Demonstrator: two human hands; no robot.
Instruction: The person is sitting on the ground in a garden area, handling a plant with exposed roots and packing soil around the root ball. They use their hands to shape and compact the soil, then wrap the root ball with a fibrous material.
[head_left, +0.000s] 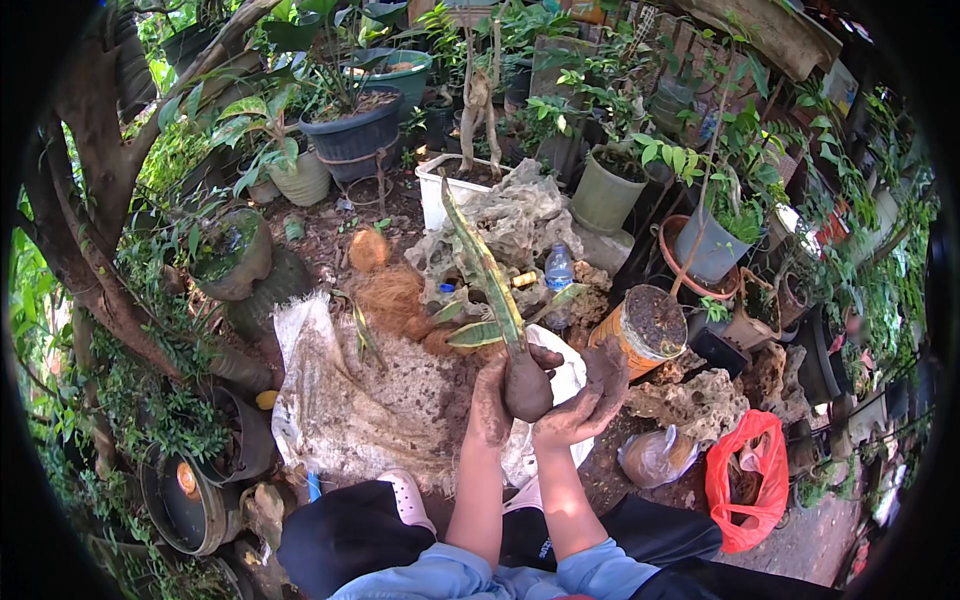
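Observation:
A snake plant (491, 292) with long, yellow-edged leaves rises from a smooth ball of wet soil (529, 390) around its base. My left hand (491, 401), smeared with mud, is closed around the left side of the ball. Cupped and muddy, my right hand (589, 397) is at the ball's lower right, its fingers apart; whether its palm presses on the ball is hard to tell. Below them lies a dirty white woven sack (337, 420) with loose soil on it. Brown coconut fibre (390, 300) is heaped at the sack's far edge.
Beyond the sack are a pitted rock (517, 217) and a plastic water bottle (559, 268). An orange soil-filled can (637, 330) stands right of my hands. A red plastic bag (746, 480) sits at lower right. Potted plants, including a dark pot (356, 135), line the back.

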